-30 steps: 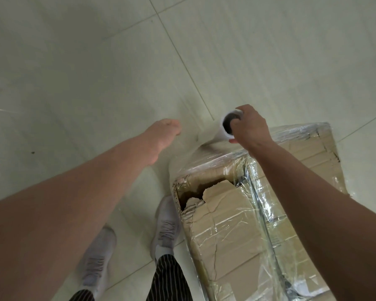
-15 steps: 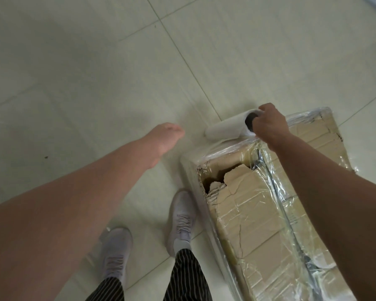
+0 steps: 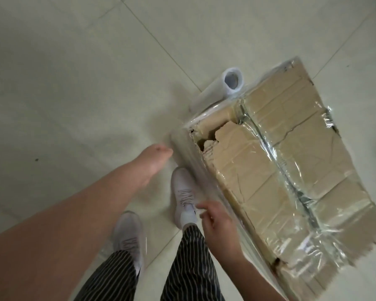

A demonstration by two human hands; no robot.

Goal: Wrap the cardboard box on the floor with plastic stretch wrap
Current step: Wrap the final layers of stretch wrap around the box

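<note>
The cardboard box [image 3: 291,170] lies flat on the tiled floor [image 3: 74,83] and fills the right half of the frame, its long side running from the centre down to the lower right. Clear plastic wrap [image 3: 276,153] already covers its top and the long side facing the person, bunched into a thick shiny band across the top. Near the box's upper left corner the cardboard is torn, leaving a ragged hole [image 3: 206,137] under the film.

The roll of wrap [image 3: 215,92] sits on the floor at upper centre, just beside the far short end of the box, with its hollow core facing the camera. No hand is on it.

The left hand [image 3: 154,158] reaches in from the lower left to the box's near corner, at centre frame. Its grip is released, with the fingers stretched towards the wrapped side. Whether they touch the film cannot be told.

The right hand [image 3: 219,224] is at lower centre, close against the box's wrapped long side. Its fingers [image 3: 204,208] are loosely curled and blurred, and nothing shows in its grip.

Between the arms, one white shoe [image 3: 182,192] stands right beside the box and a second white shoe [image 3: 129,233] is further left, below striped trousers [image 3: 189,268].
</note>
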